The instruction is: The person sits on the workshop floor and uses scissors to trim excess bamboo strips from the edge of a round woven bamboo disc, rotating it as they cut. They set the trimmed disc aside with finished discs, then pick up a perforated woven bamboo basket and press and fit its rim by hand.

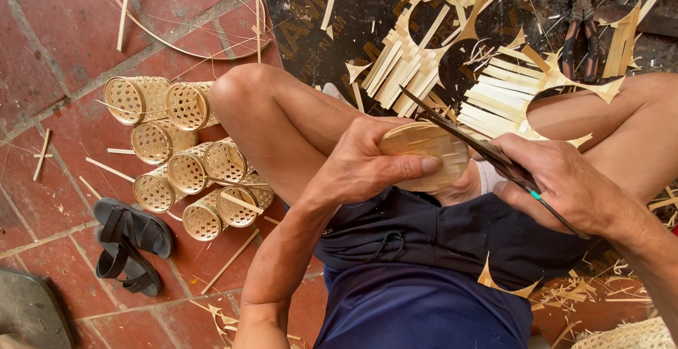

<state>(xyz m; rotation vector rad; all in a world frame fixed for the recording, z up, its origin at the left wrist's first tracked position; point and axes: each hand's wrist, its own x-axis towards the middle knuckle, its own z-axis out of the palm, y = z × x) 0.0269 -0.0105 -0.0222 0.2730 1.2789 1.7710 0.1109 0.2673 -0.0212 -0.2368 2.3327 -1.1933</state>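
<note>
While the left hand [367, 165] grips a round woven disc [426, 153] over the lap, thumb pressed flat on its face and fingers [459, 192] curled under its far edge, the right hand [565, 183] is clenched around dark scissors [480, 148] whose blades meet the disc's rim. To my eye the risk sits there: the thumb tip lies just beside the blades, so a slip or a hard bite through the stiff weave could nick it, or the cut could stray inward and spoil the round edge. The disc is held in the air, unsupported, so it may twist in the grip as the blades close.

From the left, a pair of black sandals [131, 243] lies on the red tile floor [56, 31], and just beyond them a cluster of small woven baskets [185, 162] lies on its side, touching the person's left knee [244, 88]. Loose strips and splinters are scattered about. Ahead of the knees, on a dark mat [318, 45], lie woven sheets [417, 52] with round holes cut out of them. Pliers [583, 28] with reddish handles rest at the far right, well apart from the hands. Offcuts [505, 285] cling to the dark shorts [438, 250], and nothing stands between the hands and the disc.
</note>
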